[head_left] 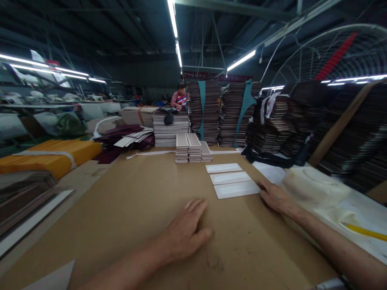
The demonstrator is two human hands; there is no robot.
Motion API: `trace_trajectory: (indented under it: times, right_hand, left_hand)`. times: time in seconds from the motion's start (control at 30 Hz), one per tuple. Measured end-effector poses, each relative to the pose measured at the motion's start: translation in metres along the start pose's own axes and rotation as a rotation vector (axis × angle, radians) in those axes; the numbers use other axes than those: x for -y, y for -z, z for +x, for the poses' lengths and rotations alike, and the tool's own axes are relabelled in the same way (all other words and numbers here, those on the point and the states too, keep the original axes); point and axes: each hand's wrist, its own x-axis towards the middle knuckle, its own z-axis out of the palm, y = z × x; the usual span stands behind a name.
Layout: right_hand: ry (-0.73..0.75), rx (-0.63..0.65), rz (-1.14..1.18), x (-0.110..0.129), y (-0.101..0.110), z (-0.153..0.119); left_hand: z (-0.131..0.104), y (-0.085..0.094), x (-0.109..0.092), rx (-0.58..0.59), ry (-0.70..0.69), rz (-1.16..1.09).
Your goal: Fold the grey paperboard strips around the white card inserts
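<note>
My left hand (192, 229) is over the brown tabletop (157, 181), its fingers stretched forward and its thumb apart, with nothing in it. At the right, my right hand (275, 197) has its fingers closed at the right end of the nearest white panel (237, 189). That panel lies nearly flat against a second white panel (229, 177) just behind it. A third, narrower-looking white panel (223, 168) lies farther back, a small gap away. Beyond them stand short stacks of pale-faced panels (182, 149). The fingertips of my right hand are partly hidden.
Tall strapped stacks of dark panels (204, 112) line the back. Yellow bundles (48, 155) and a stack of brown boards (24, 201) flank the left. Cream cloth (317, 189) and a large fan (335, 56) are at the right. A person (179, 98) is behind the stacks.
</note>
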Motion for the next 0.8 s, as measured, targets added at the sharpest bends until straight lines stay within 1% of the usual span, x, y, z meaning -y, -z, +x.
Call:
trace_trajectory:
  times: [0.07,0.13,0.2,0.27,0.33,0.43,0.47,0.53,0.63,0.7,0.73,0.8]
  right_hand:
    - [0.028,-0.002,0.005,0.0,-0.003,-0.006]
    - [0.047,-0.011,0.014,0.001,-0.006,-0.011]
    - [0.058,-0.019,0.028,0.002,-0.007,-0.019]
    - [0.073,-0.023,0.052,0.005,-0.007,-0.034]
    - [0.111,-0.018,0.084,0.01,-0.008,-0.056]
    - [0.21,-0.007,0.134,0.024,-0.013,-0.098]
    - [0.255,-0.028,0.149,0.032,-0.015,-0.113]
    - [0.359,-0.111,0.168,0.049,-0.021,-0.143]
    - [0.52,-0.241,0.173,0.076,-0.027,-0.181]
    - [0.6,-0.274,0.19,0.086,-0.032,-0.197]
    - [0.632,-0.274,0.214,0.087,-0.035,-0.202]
    - [0.658,-0.253,0.309,0.08,-0.045,-0.201]
  left_hand:
    - [0.037,-0.011,-0.009,-0.022,0.007,0.019]
    - [0.061,-0.022,-0.012,-0.034,0.023,0.066]
    - [0.068,-0.03,-0.011,-0.047,0.037,0.101]
    - [0.059,-0.03,-0.01,-0.056,0.05,0.114]
    - [0.034,-0.025,-0.012,-0.046,0.063,0.114]
    - [-0.023,-0.016,-0.015,-0.016,0.075,0.108]
    - [-0.045,-0.013,-0.016,-0.008,0.085,0.105]
    - [-0.091,-0.012,-0.018,0.002,0.115,0.097]
    - [-0.155,-0.015,-0.025,-0.013,0.158,0.087]
    - [-0.187,-0.016,-0.033,-0.037,0.185,0.082]
    - [-0.199,-0.016,-0.037,-0.049,0.199,0.077]
    - [-0.217,-0.012,-0.044,-0.069,0.219,0.062]
